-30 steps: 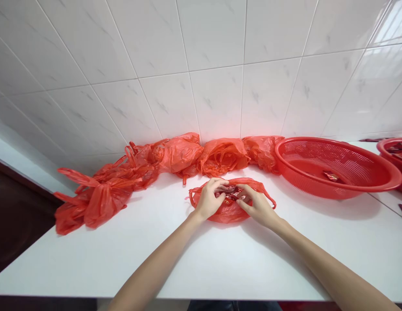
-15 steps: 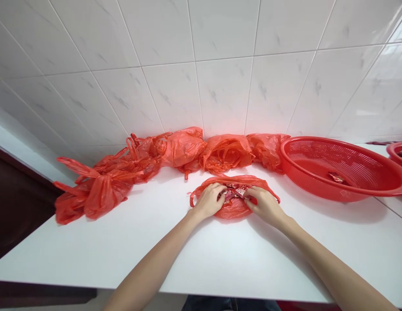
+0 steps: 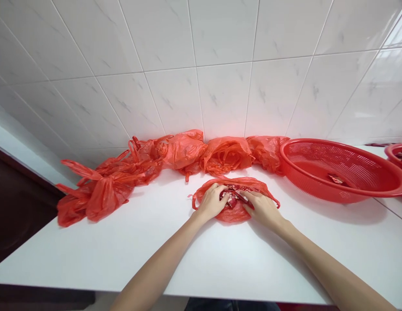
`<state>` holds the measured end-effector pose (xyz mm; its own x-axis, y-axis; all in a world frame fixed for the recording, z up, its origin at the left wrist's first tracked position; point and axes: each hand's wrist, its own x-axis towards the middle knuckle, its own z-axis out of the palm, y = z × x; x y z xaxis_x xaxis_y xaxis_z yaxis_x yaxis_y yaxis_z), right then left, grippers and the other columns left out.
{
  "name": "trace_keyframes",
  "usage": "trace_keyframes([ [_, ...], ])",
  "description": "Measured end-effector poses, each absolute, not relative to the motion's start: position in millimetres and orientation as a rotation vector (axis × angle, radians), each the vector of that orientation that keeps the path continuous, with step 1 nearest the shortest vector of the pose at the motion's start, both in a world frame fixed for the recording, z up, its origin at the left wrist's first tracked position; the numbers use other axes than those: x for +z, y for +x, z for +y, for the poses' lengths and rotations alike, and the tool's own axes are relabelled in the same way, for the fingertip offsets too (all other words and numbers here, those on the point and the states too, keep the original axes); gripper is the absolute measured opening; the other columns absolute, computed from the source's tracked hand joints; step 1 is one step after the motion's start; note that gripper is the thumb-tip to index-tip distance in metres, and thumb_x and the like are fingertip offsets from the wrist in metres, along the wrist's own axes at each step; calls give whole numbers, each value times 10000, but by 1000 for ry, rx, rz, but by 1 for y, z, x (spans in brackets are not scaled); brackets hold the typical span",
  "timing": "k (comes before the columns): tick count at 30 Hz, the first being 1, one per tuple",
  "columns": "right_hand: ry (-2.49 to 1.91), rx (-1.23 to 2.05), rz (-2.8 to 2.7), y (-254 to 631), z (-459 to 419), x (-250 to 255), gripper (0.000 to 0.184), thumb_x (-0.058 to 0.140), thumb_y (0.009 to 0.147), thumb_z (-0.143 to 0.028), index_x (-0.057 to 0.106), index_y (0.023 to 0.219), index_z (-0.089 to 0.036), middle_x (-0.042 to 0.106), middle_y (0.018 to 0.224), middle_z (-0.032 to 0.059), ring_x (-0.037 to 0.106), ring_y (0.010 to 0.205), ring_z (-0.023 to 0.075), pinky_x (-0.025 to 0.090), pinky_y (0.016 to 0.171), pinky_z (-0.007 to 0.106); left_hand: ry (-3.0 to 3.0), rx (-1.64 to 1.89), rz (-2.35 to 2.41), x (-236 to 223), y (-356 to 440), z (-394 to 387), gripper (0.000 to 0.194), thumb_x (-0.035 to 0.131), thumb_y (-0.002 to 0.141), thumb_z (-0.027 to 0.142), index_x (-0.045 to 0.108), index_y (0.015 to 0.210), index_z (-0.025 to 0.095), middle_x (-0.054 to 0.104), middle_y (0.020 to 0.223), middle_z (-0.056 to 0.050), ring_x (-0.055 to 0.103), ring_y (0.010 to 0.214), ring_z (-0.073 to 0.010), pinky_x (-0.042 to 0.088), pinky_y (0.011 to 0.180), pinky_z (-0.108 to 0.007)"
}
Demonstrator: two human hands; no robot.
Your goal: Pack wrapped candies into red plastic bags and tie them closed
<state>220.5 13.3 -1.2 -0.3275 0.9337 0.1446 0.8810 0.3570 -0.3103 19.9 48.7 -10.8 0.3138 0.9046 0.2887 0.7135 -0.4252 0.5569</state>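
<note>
A red plastic bag (image 3: 235, 214) lies flat on the white counter (image 3: 201, 259), its handles spread to either side. Small red-and-white packets (image 3: 229, 197) bunch at its mouth, partly hidden by my fingers. My left hand (image 3: 212, 202) closes on the packets from the left side. My right hand (image 3: 262, 209) closes on them from the right, its fingertips close to those of my left hand. How many packets the bag holds is hidden.
Several knotted red plastic bags (image 3: 184, 150) line the tiled wall (image 3: 201, 82) behind my hands. A red mesh basket (image 3: 337, 170) holding a packet (image 3: 336, 179) stands to the right, with a second red basket (image 3: 397, 156) at the frame edge.
My hands have drawn closer together over the packets, which sit lower in the bag's mouth. The view has shifted slightly, leaving less of the far right basket in sight.
</note>
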Motion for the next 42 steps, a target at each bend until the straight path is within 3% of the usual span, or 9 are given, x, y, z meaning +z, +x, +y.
trace_keyframes([
  [5,-1486,161,-2389,218,14,-7,383,491,899,-94,681,1216,-197,740,1158,94,688,1014,254,485,814,323,2216,700,1584,-12,22,50,252,592,865,175,711,1087,178,754,1096,-107,691,1080,-282,531,982,-416],
  [8,-1515,160,-2389,217,13,-9,484,505,874,-97,615,1339,-173,728,1195,119,684,1045,266,492,833,332,2198,716,1607,-11,22,50,302,597,822,117,718,1092,176,756,1120,-108,693,1082,-285,534,982,-410],
  [20,-1721,229,-2345,213,11,-1,493,502,885,-130,574,1371,-173,708,1223,124,672,1037,262,457,740,301,2235,688,1540,-5,17,52,391,562,735,5,753,1028,181,780,1075,-99,712,1051,-303,552,968,-434],
  [25,-1737,252,-2321,212,10,1,483,496,900,-135,564,1377,-175,689,1255,124,664,1061,263,460,756,302,2169,705,1495,-2,12,55,450,545,677,-38,745,1017,179,790,985,-62,739,916,-242,593,879,-364],
  [29,-1721,241,-2294,213,11,-1,504,502,888,-129,546,1388,-175,683,1266,128,663,1063,262,467,749,297,1986,897,1398,-4,8,62,385,530,710,-37,727,970,168,779,931,-48,734,865,-189,598,849,-326],
  [37,-1703,116,-2226,216,11,-2,553,516,895,-200,500,1447,-171,664,1281,145,664,1041,287,500,747,330,1925,1512,1204,8,9,54,191,547,839,99,710,847,197,729,927,-44,697,923,-187,573,873,-333],
  [42,-1596,127,-2197,219,14,-6,487,511,893,-189,562,1377,-188,688,1243,127,658,1047,277,506,788,346,2148,1106,1057,11,6,49,319,507,741,16,736,863,201,746,847,-18,698,792,-168,577,767,-300],
])
